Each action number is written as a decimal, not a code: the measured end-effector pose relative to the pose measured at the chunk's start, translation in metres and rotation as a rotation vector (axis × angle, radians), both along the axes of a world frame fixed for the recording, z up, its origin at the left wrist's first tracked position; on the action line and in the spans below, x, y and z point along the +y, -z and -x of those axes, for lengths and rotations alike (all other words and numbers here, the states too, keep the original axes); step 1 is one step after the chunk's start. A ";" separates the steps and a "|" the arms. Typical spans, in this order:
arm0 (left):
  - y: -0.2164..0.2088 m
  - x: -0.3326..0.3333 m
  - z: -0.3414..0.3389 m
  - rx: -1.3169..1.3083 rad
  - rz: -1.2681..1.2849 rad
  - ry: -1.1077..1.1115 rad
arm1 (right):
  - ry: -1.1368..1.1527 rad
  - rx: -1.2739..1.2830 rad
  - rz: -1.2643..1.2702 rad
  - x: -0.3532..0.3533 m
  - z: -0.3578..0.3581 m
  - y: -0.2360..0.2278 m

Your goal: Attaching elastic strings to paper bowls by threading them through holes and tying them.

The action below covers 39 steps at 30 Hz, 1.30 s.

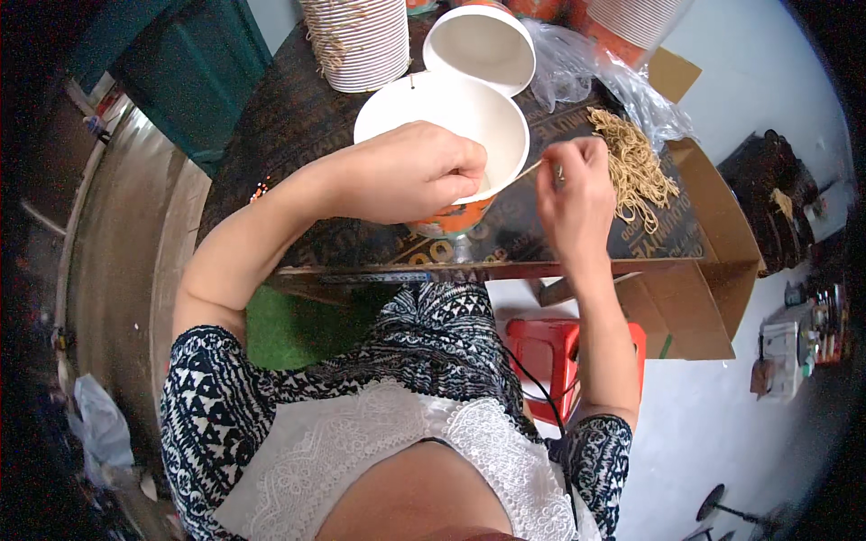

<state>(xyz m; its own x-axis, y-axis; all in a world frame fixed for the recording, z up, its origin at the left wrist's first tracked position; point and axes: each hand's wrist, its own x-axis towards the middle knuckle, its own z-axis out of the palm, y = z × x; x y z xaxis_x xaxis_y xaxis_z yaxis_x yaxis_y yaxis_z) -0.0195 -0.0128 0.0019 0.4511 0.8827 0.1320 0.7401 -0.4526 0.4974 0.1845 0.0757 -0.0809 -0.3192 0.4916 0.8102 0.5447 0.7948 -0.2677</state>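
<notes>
A white-lined paper bucket (456, 106) with an orange printed outside stands at the table's near edge, its mouth tilted toward me. My left hand (406, 173) reaches across its near rim, thumb and fingers pinched together inside the mouth; what they hold, if anything, is hidden. Right of the bucket, my right hand (577, 198) is closed on a thin tan cord (530, 169). That cord stretches from my fingers to the bucket's right rim. A small dark mark, perhaps a hole, shows on the far wall. Beside my right hand lies a loose heap of tan cords (633, 162).
Behind the bucket, a tall stack of nested buckets (361, 43) has cords along its side. Another bucket (478, 50) lies tipped beside clear plastic bags (561, 68). More stacked buckets (631, 18) stand far right. A cardboard box (699, 307) and red stool (541, 347) flank the dark table (271, 171).
</notes>
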 end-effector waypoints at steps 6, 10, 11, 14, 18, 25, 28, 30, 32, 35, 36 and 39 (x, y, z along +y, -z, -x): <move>0.001 0.002 0.004 -0.041 0.062 -0.007 | -0.435 0.616 0.475 0.004 0.019 -0.030; -0.005 -0.005 0.002 -0.021 0.035 -0.098 | -0.865 0.690 0.637 -0.020 0.022 -0.040; -0.006 -0.007 0.001 -0.025 0.004 -0.162 | -0.864 0.691 0.637 -0.022 0.022 -0.038; -0.003 -0.012 0.000 -0.138 0.019 -0.216 | -0.888 0.759 0.763 -0.024 0.021 -0.033; -0.001 -0.013 0.003 -0.266 0.172 -0.212 | -0.835 0.672 0.737 -0.030 0.020 -0.034; -0.005 -0.012 -0.001 -0.626 0.293 -0.197 | -0.777 0.634 0.709 -0.036 0.019 -0.032; -0.004 -0.008 -0.001 -0.664 0.364 -0.224 | -0.759 0.620 0.690 -0.037 0.020 -0.032; -0.001 -0.006 0.001 -0.663 0.376 -0.227 | -0.746 0.593 0.669 -0.037 0.022 -0.033; 0.001 -0.004 0.003 -0.636 0.380 -0.201 | -0.711 0.581 0.612 -0.035 0.024 -0.034; 0.002 -0.003 0.001 -0.627 0.386 -0.163 | -0.642 0.457 0.423 -0.028 0.027 -0.039; 0.002 -0.004 -0.001 -0.627 0.386 -0.163 | -0.642 0.456 0.423 -0.027 0.028 -0.043; 0.003 -0.003 -0.010 -0.666 0.368 -0.194 | -0.587 0.276 0.189 -0.021 0.032 -0.051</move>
<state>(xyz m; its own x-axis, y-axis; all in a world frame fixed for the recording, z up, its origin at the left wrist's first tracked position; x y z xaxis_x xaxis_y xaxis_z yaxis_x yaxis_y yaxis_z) -0.0091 -0.0153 -0.0006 0.2128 0.9771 0.0044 0.2825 -0.0658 0.9570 0.1521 0.0549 -0.0302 -0.3704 0.4412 0.8174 -0.0720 0.8637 -0.4988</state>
